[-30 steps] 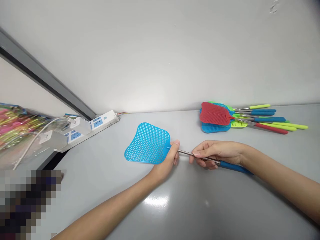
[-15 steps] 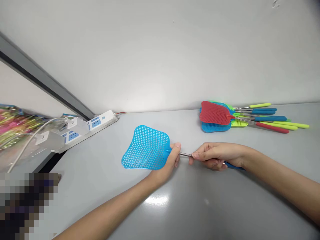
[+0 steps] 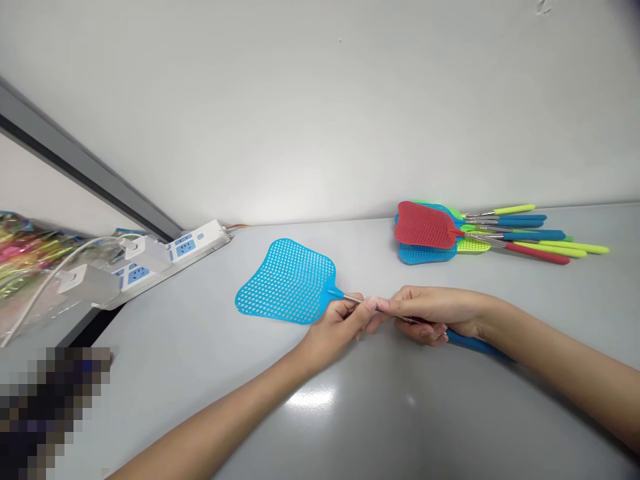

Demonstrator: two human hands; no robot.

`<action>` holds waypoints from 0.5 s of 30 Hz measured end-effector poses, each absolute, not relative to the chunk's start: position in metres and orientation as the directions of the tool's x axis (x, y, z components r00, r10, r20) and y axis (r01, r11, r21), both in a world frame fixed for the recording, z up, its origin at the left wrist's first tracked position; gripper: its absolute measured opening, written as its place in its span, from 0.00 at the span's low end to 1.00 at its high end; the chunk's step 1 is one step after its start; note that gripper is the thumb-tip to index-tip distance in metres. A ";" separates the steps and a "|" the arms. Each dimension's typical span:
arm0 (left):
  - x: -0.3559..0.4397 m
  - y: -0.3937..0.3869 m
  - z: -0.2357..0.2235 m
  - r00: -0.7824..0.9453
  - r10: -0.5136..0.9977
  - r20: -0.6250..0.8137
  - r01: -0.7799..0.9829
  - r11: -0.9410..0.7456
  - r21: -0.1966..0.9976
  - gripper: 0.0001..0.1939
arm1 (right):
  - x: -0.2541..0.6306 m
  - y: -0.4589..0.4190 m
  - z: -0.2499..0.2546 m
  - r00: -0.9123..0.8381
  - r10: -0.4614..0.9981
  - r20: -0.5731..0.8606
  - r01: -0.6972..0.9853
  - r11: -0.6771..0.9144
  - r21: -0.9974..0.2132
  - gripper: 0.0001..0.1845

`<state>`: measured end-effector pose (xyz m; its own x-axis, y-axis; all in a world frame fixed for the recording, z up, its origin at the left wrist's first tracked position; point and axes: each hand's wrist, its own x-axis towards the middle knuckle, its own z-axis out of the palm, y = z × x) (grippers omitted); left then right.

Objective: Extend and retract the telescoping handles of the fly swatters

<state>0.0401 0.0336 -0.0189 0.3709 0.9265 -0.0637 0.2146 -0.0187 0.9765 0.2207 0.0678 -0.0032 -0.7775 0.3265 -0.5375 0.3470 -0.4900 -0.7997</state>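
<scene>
Left hand (image 3: 340,325) pinches the metal shaft (image 3: 353,299) of a blue fly swatter (image 3: 297,283) between thumb and fingers, just behind the perforated head. Right hand (image 3: 427,312) pinches the same shaft nearer the blue handle (image 3: 476,345), thumb on top, fingers curled beneath. The thumb tips lie close together; contact between them cannot be confirmed. Taking the meeting point of the hands as dial centre, the swatter head is between 9 and 10 o'clock and the handle between 3 and 4 o'clock, passing under the right wrist. Clearance between swatter and grey table (image 3: 240,420) cannot be determined. At 2 o'clock, a pile of swatters (image 3: 533,235) lies near the wall (image 3: 320,120), a red swatter (image 3: 424,225) uppermost, handles pointing toward 3 o'clock. Between 9 and 10 o'clock, beyond the swatter head, a white power strip (image 3: 186,248) carries white plugs (image 3: 90,283). Farther out, near 9 o'clock, lies clear plastic wrapping (image 3: 40,257) with colourful contents
</scene>
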 end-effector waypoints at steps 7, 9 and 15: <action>0.038 0.034 -0.021 0.268 0.962 -0.056 0.139 0.019 0.990 0.25 | 0.217 0.068 0.003 -0.802 0.327 -0.500 0.219 -0.617 -0.756 0.18; 0.038 0.033 -0.022 0.195 0.979 -0.064 0.119 0.041 0.992 0.24 | 0.216 0.069 0.005 -0.806 0.315 -0.501 0.204 -0.647 -0.735 0.16; 0.044 0.026 -0.024 0.069 0.993 -0.097 0.020 0.096 0.995 0.22 | 0.213 0.069 0.004 -0.817 0.285 -0.501 0.213 -0.658 -0.722 0.14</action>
